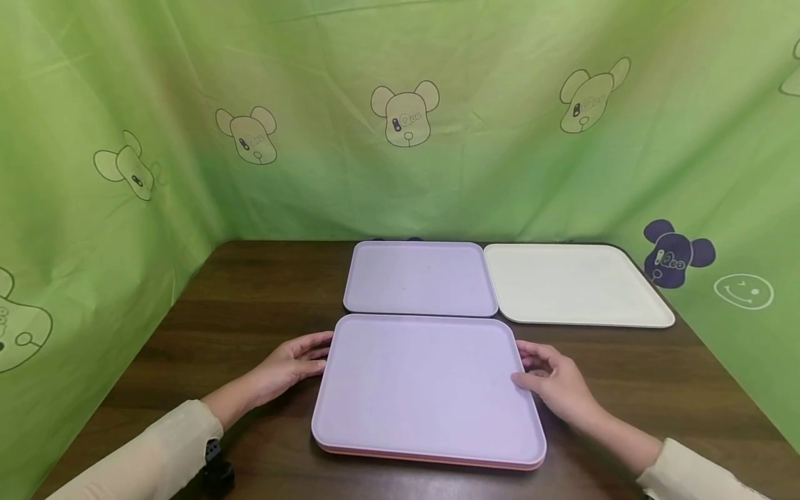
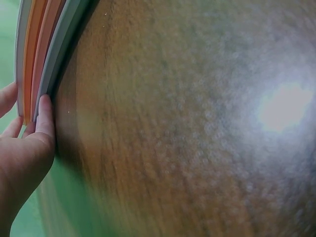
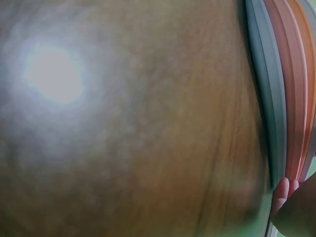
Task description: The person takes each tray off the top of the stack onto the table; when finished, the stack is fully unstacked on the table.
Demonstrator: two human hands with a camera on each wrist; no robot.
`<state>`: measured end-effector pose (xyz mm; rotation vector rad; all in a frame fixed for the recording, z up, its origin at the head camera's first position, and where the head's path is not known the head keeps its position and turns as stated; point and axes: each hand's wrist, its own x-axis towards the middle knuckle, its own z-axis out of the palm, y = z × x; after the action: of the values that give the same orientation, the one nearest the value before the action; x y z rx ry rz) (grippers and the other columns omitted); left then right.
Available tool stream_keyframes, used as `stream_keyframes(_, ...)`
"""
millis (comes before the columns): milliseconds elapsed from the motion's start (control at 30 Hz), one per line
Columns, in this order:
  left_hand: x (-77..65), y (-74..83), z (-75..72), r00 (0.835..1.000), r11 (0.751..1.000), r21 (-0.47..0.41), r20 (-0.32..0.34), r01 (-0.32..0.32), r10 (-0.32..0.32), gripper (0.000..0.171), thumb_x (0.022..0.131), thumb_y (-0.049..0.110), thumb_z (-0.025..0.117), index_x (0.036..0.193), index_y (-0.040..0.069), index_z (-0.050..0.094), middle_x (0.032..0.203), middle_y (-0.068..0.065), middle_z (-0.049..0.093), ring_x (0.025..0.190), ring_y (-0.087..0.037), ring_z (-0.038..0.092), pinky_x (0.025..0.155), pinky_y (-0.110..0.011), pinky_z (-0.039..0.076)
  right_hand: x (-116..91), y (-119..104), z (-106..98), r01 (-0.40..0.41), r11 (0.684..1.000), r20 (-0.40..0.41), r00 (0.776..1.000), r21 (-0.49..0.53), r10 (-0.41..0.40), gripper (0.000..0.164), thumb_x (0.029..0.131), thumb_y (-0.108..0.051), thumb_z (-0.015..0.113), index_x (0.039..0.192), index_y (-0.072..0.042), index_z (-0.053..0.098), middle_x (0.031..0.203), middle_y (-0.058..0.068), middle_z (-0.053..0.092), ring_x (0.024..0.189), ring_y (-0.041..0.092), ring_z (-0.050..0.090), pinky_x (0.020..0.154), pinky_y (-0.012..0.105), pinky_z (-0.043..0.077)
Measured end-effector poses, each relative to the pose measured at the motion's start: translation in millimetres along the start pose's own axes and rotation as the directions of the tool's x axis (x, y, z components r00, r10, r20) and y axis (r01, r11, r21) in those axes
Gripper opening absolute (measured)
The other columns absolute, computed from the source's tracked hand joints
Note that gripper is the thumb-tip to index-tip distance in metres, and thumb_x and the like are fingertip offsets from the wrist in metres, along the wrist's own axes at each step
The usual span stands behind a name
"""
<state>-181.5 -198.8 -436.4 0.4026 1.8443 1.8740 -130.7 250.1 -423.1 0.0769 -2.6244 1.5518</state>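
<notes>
Occupying table (image 1: 269,295) front: tray stack (image 1: 428,389), lilac uppermost, before lilac tray (image 1: 420,279) and white tray (image 1: 575,285). Left hand (image 1: 289,366): fingers extended, touching left side. Right hand (image 1: 558,383): thumb over rim, pinching right side.

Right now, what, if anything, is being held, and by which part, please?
The tray stack: the right hand grips its right edge; the left hand touches its left edge.

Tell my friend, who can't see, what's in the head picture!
A person's left grip and right grip touch opposite sides of a lavender-topped tray stack on a wooden table. Behind it lie a lavender tray and a white tray, before a green curtain.
</notes>
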Motion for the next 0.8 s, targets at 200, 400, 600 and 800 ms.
stream_keyframes(200,0.8,-0.4,0.1,1.000,1.000,0.003,0.001,-0.006,0.006,0.064,0.094,0.001,0.061,0.148,-0.010,0.027,0.153,-0.027,0.024,0.140,-0.039,0.024,0.098,-0.030,0.044,4,-2,-2,0.028,0.999,-0.025,0.999,0.018,-0.027,0.050,0.079,0.008,0.070,0.126,0.014,0.054,0.110,0.021,0.061,0.089,0.007,0.055,0.073,0.016,0.050)
stream_keyframes(400,0.4,-0.9,0.6,1.000,1.000,0.023,-0.002,-0.008,0.008,0.066,0.093,0.002,0.062,0.147,-0.010,0.027,0.153,-0.027,0.025,0.140,-0.039,0.025,0.098,-0.028,0.044,5,-10,-6,0.015,0.998,-0.008,1.000,0.061,-0.015,0.049,0.082,0.007,0.068,0.128,0.014,0.052,0.114,0.027,0.061,0.088,0.002,0.059,0.073,0.017,0.052)
stream_keyframes(600,0.6,-0.8,1.8,1.000,0.999,0.044,-0.013,-0.012,0.013,0.067,0.092,0.002,0.064,0.147,-0.009,0.029,0.151,-0.027,0.028,0.139,-0.039,0.028,0.096,-0.029,0.045,5,-17,-10,-0.024,0.996,0.010,1.000,0.084,0.024,0.050,0.085,0.001,0.069,0.129,0.016,0.051,0.117,0.031,0.061,0.090,0.001,0.063,0.074,0.019,0.053)
stream_keyframes(800,1.6,-1.1,1.0,1.000,0.998,0.066,-0.018,-0.022,0.024,0.066,0.092,0.002,0.065,0.146,-0.011,0.030,0.150,-0.029,0.031,0.137,-0.040,0.029,0.096,-0.028,0.046,5,-18,-15,-0.091,0.984,0.049,0.995,0.150,0.085,0.053,0.088,-0.008,0.071,0.130,0.016,0.050,0.115,0.025,0.064,0.091,0.001,0.062,0.076,0.020,0.052)
